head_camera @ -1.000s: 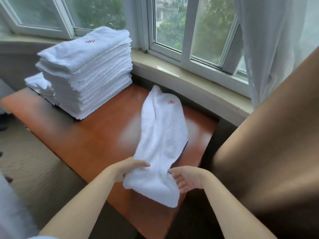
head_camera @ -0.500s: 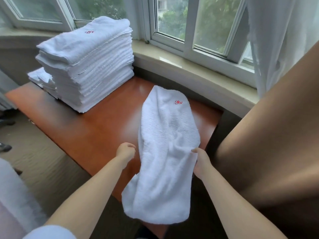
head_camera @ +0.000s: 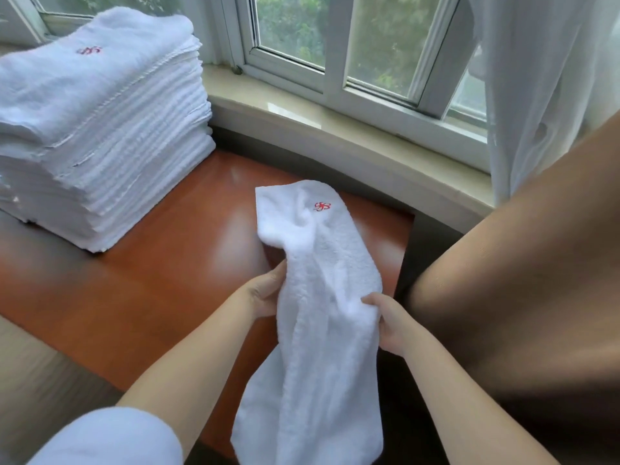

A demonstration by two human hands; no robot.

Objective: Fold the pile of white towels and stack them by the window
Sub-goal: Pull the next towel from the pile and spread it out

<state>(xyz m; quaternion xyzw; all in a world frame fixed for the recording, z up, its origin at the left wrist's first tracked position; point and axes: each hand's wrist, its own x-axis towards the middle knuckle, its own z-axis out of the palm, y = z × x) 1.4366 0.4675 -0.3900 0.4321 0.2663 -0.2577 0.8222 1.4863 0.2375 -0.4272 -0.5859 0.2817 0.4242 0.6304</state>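
A long white towel [head_camera: 322,283] with a small red emblem lies lengthwise on the reddish wooden table [head_camera: 161,290], its near end hanging over the front edge. My left hand [head_camera: 265,293] grips the towel's left edge about midway along. My right hand [head_camera: 389,323] pinches the right edge opposite it. A tall stack of folded white towels [head_camera: 100,129] stands at the table's back left, close to the window [head_camera: 335,45], with a red emblem on the top one.
A pale stone window sill [head_camera: 335,129] runs behind the table. A sheer white curtain [head_camera: 536,78] hangs at the right. A large brown padded surface [head_camera: 520,297] fills the right side beside the table. Carpeted floor [head_camera: 40,380] lies at the lower left.
Both hands have closed in on the towel's edges at its middle, the left now gripping it. The towel's far end has bunched narrower and the view has moved nearer the table.
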